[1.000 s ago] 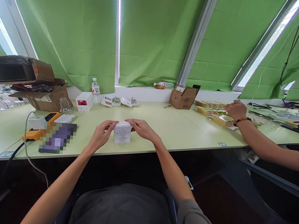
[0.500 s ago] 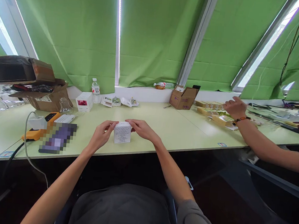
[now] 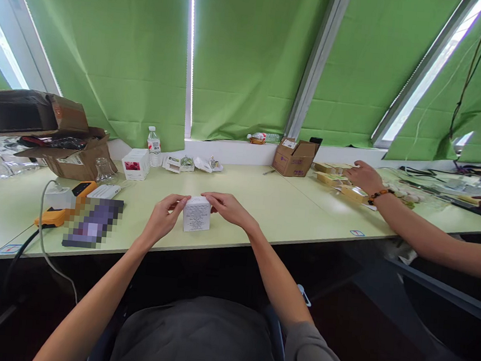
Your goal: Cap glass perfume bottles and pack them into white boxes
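A small white carton (image 3: 196,216) with dense dark print on its front stands upright on the table near its front edge. My left hand (image 3: 165,214) grips the carton's upper left corner, fingers bent and thumb against it. From the other side, my right hand (image 3: 230,209) holds the upper right corner, its fingers reaching over the top edge and partly behind. The carton's back and its far sides are hidden. Its top looks closed.
Left of me lie a dark phone (image 3: 93,223), an orange device (image 3: 52,217) and a cable. Behind stand a white box (image 3: 136,164), a water bottle (image 3: 153,146) and a brown carton (image 3: 295,157). At right, a co-worker's hand (image 3: 367,177) hovers by gold boxes (image 3: 329,179).
My hands and the white carton have stayed in place. The co-worker's hand at right has moved slightly left and down, over the gold boxes.
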Available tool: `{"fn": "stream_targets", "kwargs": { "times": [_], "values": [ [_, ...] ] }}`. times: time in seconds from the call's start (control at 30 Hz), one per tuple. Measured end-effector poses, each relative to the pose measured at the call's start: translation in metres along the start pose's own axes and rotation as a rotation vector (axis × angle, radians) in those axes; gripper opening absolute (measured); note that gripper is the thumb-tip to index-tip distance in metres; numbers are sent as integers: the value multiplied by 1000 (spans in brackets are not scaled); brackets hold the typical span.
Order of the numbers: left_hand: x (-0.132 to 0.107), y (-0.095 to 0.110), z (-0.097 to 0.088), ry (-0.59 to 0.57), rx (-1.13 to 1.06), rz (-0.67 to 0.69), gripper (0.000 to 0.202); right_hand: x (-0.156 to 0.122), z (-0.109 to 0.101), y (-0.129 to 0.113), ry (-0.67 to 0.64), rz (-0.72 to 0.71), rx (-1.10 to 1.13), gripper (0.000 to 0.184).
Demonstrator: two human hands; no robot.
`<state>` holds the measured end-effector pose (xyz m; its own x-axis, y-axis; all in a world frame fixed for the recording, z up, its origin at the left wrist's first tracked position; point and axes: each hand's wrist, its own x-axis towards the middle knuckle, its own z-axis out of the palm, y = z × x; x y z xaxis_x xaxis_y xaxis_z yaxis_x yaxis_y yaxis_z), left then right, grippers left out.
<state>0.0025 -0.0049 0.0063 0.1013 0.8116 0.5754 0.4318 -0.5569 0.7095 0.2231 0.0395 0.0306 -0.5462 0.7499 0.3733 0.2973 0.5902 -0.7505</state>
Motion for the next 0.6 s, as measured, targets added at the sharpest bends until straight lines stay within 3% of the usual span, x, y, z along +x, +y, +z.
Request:
{"fn": "stream_targets", "kwargs": {
  "times": [0.2,0.6],
  "values": [
    [0,1,-1,-6,15,-4,37,-4,1,-8,70,-44,-154,39],
    [0,3,-1,2,27,25,35,-13,8,-25,59,-204,-454,34]
  ]
}}
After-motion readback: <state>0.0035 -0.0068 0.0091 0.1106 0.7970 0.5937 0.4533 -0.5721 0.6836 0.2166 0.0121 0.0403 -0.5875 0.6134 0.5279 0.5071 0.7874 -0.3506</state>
